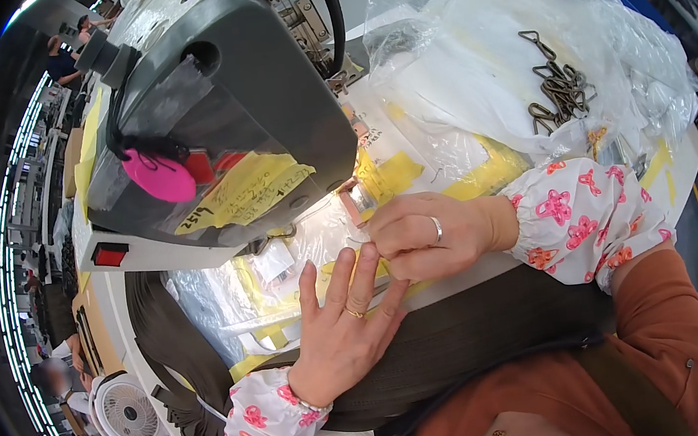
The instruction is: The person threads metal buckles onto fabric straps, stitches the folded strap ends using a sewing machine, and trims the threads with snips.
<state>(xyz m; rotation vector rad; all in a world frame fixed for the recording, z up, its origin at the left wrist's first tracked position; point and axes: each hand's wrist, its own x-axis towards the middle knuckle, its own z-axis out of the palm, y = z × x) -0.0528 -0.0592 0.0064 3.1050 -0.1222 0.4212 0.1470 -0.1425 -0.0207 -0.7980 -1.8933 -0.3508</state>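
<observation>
My left hand point(346, 326) rests palm down with its fingers spread, the tips near my right hand's fingers on the plastic-covered work surface point(317, 239). My right hand point(430, 236) is closed, fingertips pinched together just in front of the machine's lit working area. What it pinches is mostly hidden by the fingers; a thin pale bit shows beside them. Over both hands stands the grey head of a sewing machine point(224, 103), its needle area hidden from here. Dark brown flat tape or webbing point(464, 321) lies in a thick bundle under my forearms.
Several wire-like metal rings point(558, 86) lie on a clear plastic bag point(467, 41) at the back right. A pink tag point(159, 175) hangs on the machine. More dark tape point(163, 325) and a white fan point(128, 411) are at left. Other people point(60, 61) appear far left.
</observation>
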